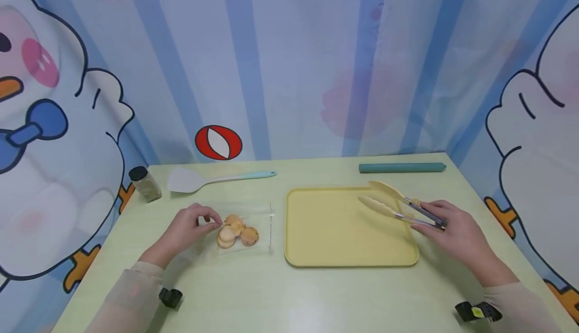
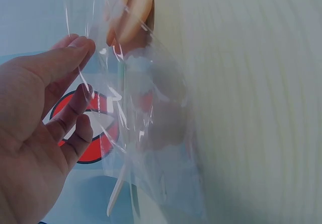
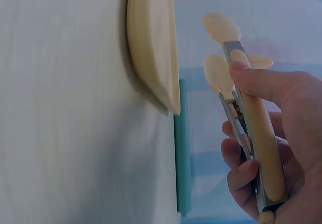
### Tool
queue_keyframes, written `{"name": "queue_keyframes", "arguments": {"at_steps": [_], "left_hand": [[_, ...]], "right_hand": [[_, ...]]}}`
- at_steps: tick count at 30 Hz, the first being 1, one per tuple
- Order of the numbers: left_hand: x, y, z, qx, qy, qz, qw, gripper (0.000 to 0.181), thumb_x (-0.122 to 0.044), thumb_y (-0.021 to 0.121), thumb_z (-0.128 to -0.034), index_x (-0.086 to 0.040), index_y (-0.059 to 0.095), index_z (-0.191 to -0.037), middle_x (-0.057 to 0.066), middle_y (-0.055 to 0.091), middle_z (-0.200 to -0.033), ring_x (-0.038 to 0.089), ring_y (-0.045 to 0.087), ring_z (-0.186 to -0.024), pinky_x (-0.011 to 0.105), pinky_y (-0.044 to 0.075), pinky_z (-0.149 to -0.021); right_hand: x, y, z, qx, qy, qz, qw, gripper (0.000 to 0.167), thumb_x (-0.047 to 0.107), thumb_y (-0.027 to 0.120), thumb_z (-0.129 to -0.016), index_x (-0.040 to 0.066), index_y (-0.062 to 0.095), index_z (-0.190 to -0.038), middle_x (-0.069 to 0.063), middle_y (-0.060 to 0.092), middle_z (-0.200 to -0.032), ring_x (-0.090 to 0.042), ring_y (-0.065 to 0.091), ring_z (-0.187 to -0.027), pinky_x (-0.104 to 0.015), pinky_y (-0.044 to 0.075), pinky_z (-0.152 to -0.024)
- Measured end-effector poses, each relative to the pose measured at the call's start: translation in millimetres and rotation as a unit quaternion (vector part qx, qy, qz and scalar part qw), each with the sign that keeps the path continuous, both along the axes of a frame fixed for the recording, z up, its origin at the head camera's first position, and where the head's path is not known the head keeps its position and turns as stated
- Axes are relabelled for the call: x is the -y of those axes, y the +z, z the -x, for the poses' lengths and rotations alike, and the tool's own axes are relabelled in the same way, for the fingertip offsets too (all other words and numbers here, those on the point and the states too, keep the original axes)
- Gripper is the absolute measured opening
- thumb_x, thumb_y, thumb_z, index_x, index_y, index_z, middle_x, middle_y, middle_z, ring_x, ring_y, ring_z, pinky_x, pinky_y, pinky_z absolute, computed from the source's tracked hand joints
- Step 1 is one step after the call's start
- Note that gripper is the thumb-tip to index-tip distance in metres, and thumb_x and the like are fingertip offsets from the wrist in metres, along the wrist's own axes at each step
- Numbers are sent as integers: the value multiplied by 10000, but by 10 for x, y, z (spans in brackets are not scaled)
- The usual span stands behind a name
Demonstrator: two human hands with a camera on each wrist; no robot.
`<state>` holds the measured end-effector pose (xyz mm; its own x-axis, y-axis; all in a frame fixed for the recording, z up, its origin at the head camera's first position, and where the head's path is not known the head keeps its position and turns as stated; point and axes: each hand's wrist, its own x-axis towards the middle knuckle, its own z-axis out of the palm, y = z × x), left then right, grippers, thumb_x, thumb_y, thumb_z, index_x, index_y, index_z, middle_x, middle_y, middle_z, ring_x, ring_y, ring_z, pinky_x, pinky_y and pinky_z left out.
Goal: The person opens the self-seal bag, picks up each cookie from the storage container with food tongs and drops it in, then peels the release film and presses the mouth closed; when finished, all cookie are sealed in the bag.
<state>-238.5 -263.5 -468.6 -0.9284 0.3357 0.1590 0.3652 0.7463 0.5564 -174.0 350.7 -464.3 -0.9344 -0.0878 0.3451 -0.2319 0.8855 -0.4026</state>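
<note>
My left hand (image 1: 190,230) pinches the edge of a clear plastic bag (image 2: 151,113) between thumb and fingertips. Inside the bag lie several round, light-brown cookies (image 1: 249,236), bunched together just right of the fingers. In my right hand (image 1: 459,232) is a pair of food tongs (image 3: 261,138) with cream-yellow tips and metal arms. Thumb and fingers wrap around the handles, and the two tips stand apart. The tongs hang over the right side of a yellow rectangular tray (image 1: 325,232), with nothing between their tips.
A white spatula (image 1: 185,179) with a light-green handle lies at the back left, beside a black-capped seasoning jar (image 1: 146,184). Along the back right edge rests a teal stick-shaped roll (image 1: 402,167). A patterned curtain (image 1: 298,71) hangs behind the table (image 1: 253,298).
</note>
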Motion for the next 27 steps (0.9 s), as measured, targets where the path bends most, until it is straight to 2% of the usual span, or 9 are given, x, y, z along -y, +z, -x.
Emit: {"name": "queue_keyframes", "arguments": {"at_steps": [7,11,15,21,27], "left_hand": [[-6,-8,-19,-9,7,50,10000,128,-128,779,-923,-255,766,-915,-61,716,-942,233,595,-905,296,461,-697],[-12,-8,-12,-39,-27,50,10000,126,-133,778,-924,-258,765,-909,-62,719,-938,229,593,-902,301,461,-694],[-12,-17,-10,-76,-67,56,9999,123,-134,781,-922,-255,764,-905,-65,717,-933,231,596,-900,294,461,-690],[-14,-36,-17,-18,-71,19,10000,126,-128,778,-924,-253,765,-916,-60,713,-939,237,590,-905,295,460,-692],[-2,-8,-25,-75,-12,41,10000,129,-133,779,-926,-261,770,-916,-56,725,-950,240,592,-909,298,459,-693]], "right_hand": [[-359,-70,-109,17,-575,-346,9977,671,483,805,-874,35,668,-1354,-198,666,-1262,-251,637,-723,-294,377,-544],[-526,-115,-136,244,-821,-397,9955,720,494,794,-881,-7,636,-1373,-264,633,-1275,-346,650,-802,-320,390,-550],[-655,-154,-153,455,-940,-472,9934,749,494,784,-891,-47,610,-1379,-328,609,-1261,-388,636,-831,-337,400,-541],[-781,-179,-194,836,-1176,-749,9867,796,566,732,-907,-35,581,-1406,-371,566,-1306,-337,603,-743,-331,360,-493],[-834,-178,-205,1210,-1138,-853,9824,882,639,693,-902,-65,555,-1414,-413,544,-1289,-352,592,-768,-330,365,-508]]}}
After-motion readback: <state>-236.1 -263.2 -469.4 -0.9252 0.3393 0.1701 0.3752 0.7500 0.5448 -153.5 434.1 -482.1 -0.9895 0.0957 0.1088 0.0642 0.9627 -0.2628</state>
